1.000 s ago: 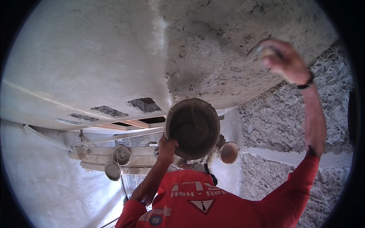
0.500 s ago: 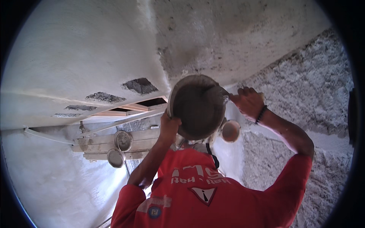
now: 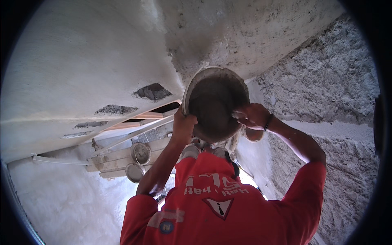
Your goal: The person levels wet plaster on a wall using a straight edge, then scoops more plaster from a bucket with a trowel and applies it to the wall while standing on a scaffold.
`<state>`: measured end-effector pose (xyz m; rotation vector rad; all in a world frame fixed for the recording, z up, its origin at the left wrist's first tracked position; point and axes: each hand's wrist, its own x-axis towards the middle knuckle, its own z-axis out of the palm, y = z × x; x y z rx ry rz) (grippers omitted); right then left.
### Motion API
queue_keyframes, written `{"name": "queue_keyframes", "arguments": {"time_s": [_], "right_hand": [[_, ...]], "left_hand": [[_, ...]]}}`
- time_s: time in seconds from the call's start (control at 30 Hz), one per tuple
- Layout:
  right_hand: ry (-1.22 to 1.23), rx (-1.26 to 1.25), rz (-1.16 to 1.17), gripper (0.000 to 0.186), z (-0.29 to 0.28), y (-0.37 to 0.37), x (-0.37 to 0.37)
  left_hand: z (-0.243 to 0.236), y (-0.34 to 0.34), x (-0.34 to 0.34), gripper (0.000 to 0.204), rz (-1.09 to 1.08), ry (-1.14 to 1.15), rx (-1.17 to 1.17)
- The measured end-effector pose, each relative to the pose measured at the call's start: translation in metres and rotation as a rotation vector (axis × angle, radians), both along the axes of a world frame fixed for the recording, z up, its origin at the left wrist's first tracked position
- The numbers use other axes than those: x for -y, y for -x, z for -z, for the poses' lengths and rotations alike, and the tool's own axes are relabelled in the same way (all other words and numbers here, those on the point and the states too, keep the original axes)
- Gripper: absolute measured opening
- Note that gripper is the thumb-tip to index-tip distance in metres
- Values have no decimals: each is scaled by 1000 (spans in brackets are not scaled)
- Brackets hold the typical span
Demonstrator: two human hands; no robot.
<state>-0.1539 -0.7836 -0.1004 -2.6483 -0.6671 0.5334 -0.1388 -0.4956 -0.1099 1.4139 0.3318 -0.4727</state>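
My left hand (image 3: 183, 125) is closed round the left rim of a round, mortar-caked bucket (image 3: 186, 96), tipped so that its mouth faces me. Wet grey mortar (image 3: 208, 104) coats the inside. Over the bucket's right side, my right hand (image 3: 252, 116) is closed on what looks like a trowel (image 3: 234, 114). Its blade dips into the mortar and barely stands out from it.
Two smaller buckets (image 3: 141, 153) (image 3: 135, 172) sit by wooden planks (image 3: 116, 158) at lower left. Another bucket (image 3: 254, 134) shows below my right hand. A smooth plastered surface (image 3: 90, 61) with rough patches spreads overhead; a rough wall (image 3: 318, 77) rises on the right.
My right hand has moved left and down from the bucket's right rim, bringing the trowel into the mortar. The bucket has shifted slightly right and up in view, still in my left hand.
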Motion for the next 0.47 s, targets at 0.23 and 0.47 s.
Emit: {"name": "queue_keyframes", "arguments": {"time_s": [0.23, 0.47], "right_hand": [[-94, -8, 1, 40, -67, -7, 1], [-62, 2, -87, 45, -154, -39, 5]], "left_hand": [[-7, 2, -25, 55, -63, 35, -36], [-13, 13, -26, 68, -146, 32, -55]]}}
